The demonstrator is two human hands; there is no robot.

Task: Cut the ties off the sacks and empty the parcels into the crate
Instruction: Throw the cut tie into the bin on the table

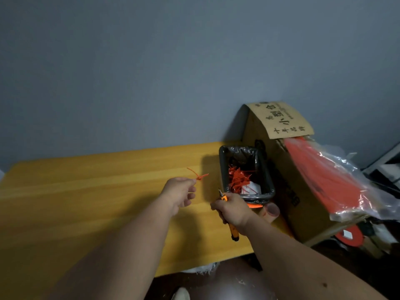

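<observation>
My left hand [180, 192] pinches a cut orange tie [198, 176] between thumb and forefinger, holding it above the yellow table [86, 191], a little left of a small black bin [268, 180]. The bin has a black liner and holds several cut orange ties [238, 180] and a white scrap. My right hand [232, 210] grips an orange-handled cutter [231, 230], its blade tip pointing up near the bin's front left corner. No sack or crate shows; a bit of white material [201, 270] peeks out under the table's front edge.
A cardboard box [287, 169] with printed characters stands right of the bin, and a clear plastic bag of orange ties [324, 176] spills from it. A tape roll [271, 211] lies by the bin. Clutter sits at the far right. A grey wall backs the table.
</observation>
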